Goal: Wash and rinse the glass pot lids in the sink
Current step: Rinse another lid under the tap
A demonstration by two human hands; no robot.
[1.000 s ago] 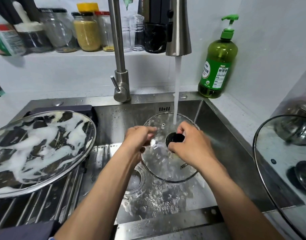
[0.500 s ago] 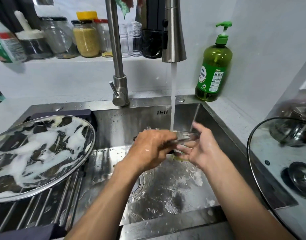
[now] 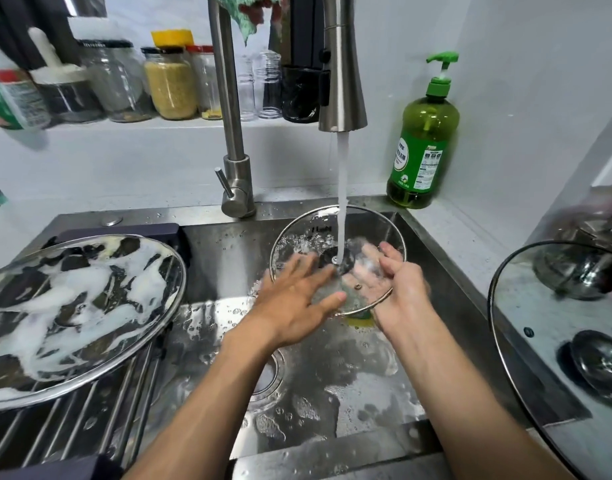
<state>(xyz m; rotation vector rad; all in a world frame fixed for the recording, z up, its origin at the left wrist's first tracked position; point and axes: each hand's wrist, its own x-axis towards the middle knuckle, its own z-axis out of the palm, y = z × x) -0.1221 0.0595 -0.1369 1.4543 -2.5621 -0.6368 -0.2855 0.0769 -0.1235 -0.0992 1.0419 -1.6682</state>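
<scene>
Stainless steel fills the corner: a sink [image 3: 228, 258] under a tall faucet [image 3: 342, 81], its stream falling onto the small glass lid [image 3: 297, 244] held tilted over the basin. The right hand [image 3: 398, 292] cradles the lid's right rim from behind, fingers [image 3: 389, 252] loosely spread and seen through the wet glass; the left hand [image 3: 294, 299] lies flat on its face, fingers [image 3: 304, 268] straight and spread, rubbing rather than gripping. Nothing really clamps that lid, so I'd guess slick glass and the water's push could slide it out and knock it against the steel. I count three glass lids: this one, a soapy lid [image 3: 72, 317] waiting on the rack [image 3: 90, 420] at left, and a large lid [image 3: 526, 306] on the table at right. One green soap bottle [image 3: 422, 140] stands in the corner.
</scene>
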